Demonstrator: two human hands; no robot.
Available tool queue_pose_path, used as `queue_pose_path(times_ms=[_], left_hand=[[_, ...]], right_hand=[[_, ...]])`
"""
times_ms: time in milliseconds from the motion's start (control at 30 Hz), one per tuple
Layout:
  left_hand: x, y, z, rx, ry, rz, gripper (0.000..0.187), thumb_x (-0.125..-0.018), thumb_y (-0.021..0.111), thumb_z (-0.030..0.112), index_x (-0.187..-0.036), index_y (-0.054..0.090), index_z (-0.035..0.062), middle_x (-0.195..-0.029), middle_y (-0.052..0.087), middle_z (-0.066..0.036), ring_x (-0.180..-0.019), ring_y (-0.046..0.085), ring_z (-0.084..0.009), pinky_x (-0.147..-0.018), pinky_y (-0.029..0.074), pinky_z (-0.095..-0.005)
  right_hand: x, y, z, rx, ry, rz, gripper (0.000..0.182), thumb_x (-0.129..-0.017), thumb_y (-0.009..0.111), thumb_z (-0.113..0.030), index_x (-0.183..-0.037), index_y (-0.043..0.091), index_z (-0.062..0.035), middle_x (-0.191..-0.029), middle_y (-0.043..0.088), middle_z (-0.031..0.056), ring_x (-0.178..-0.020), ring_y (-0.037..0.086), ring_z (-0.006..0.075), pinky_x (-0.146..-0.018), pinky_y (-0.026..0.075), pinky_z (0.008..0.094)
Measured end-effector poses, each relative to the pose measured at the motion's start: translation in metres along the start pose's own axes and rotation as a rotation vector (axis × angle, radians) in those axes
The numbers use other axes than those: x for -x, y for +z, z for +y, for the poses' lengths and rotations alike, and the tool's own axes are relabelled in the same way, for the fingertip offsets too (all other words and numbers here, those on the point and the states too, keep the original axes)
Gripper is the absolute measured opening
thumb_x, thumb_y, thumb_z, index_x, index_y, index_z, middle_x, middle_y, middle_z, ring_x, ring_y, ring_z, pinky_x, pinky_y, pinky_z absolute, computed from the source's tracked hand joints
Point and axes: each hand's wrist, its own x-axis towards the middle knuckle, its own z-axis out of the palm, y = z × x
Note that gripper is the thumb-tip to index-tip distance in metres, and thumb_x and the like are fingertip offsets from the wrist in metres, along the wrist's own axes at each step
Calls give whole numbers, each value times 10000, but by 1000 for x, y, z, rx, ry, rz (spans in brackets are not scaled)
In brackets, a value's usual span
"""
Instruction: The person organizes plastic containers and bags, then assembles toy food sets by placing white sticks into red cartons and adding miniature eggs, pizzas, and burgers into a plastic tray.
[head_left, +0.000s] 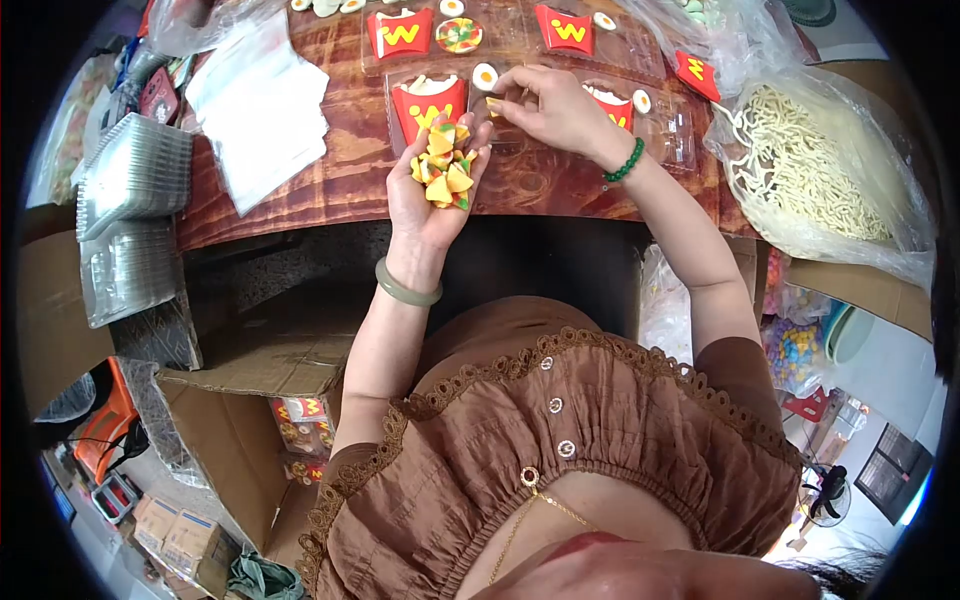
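My left hand [430,190] is palm up over the table's front edge, cupping several small yellow wedge-shaped candies [445,165]. My right hand [550,105] reaches over a clear plastic tray [680,130] and pinches one small yellow piece [494,104] at its fingertips. In that tray stand a red fries-box candy [430,105] and a fried-egg candy [485,76] right by the fingers. A second red fries-box [612,105] and egg [641,100] lie to the right of my right hand.
Another tray at the back holds red fries-boxes [400,32] and a round pizza candy [459,35]. A bag of pale noodle-shaped candy [810,165] sits right. Stacks of clear trays [135,175] and white sheets [260,105] lie left. An open cardboard box [240,440] stands below the table.
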Motion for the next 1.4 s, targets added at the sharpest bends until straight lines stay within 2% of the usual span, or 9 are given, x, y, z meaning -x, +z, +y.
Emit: queue_pose_path(times_ms=[167,300,433,500,567,767,967,1167,1400], left_hand=[[0,4,-1,28,-14,29,365,-971,337,254,-1238,448,31,-1188,553,-173,-1182,482,-357,-925,465,-432],[0,3,0,43,-14,19,362,-968,340,244,-1245,441,35,-1197,545,-177,-1182,482,-356,-935,458,-430],[0,2,1,64,-44,5,357,-963,346,230,-1249,435,37,-1209,533,-183,-1182,483,-357,-938,455,-427],[-2,2,0,56,-41,8,359,-961,347,226,-1253,430,34,-1212,530,-184,-1182,483,-356,-938,455,-426],[-2,1,0,36,-16,1,470,-942,280,214,-1288,381,-87,-1293,461,-228,-1240,401,-385,-1045,350,-436],[1,6,2,79,-65,25,367,-960,357,235,-1243,441,16,-1201,537,-181,-1179,489,-343,-939,453,-426],[2,11,2,64,-80,7,354,-959,377,229,-1202,479,-7,-1168,559,-170,-1139,521,-326,-937,456,-425],[-3,-3,0,87,-80,-26,323,-957,397,242,-1131,546,14,-1163,563,-155,-1077,552,-311,-943,454,-435],[3,4,4,53,-49,21,307,-954,393,220,-1162,533,43,-1177,551,-167,-1132,523,-327,-948,451,-442]], right_hand=[[0,10,15,230,-292,-10,165,-831,595,-106,-966,588,-12,-919,576,101,-721,608,250,-664,482,314],[-8,4,5,239,-268,-19,164,-840,577,-121,-959,589,-10,-886,590,109,-773,608,275,-694,478,330],[-28,-6,8,-44,-22,-359,149,-851,562,-144,-894,592,-4,-789,615,130,-795,610,283,-706,476,361],[-36,4,15,195,-303,-172,147,-859,568,-148,-870,597,-4,-786,621,121,-724,618,251,-664,476,347],[-35,7,14,186,-263,-78,138,-849,584,-145,-869,599,-9,-784,618,114,-706,613,239,-644,474,335],[-7,9,7,54,-88,-126,144,-798,651,-120,-914,610,-46,-800,592,78,-636,573,168,-578,465,275],[-2,5,0,82,-152,24,189,-803,664,-125,-970,627,-44,-796,586,59,-645,566,155,-594,464,264],[1,2,-22,-286,-3,-227,157,-824,668,-138,-916,622,-20,-867,619,18,-722,571,63,-631,469,218],[6,-9,-27,-789,203,-220,127,-870,608,-94,-938,580,10,-871,625,30,-789,638,109,-706,514,216]])
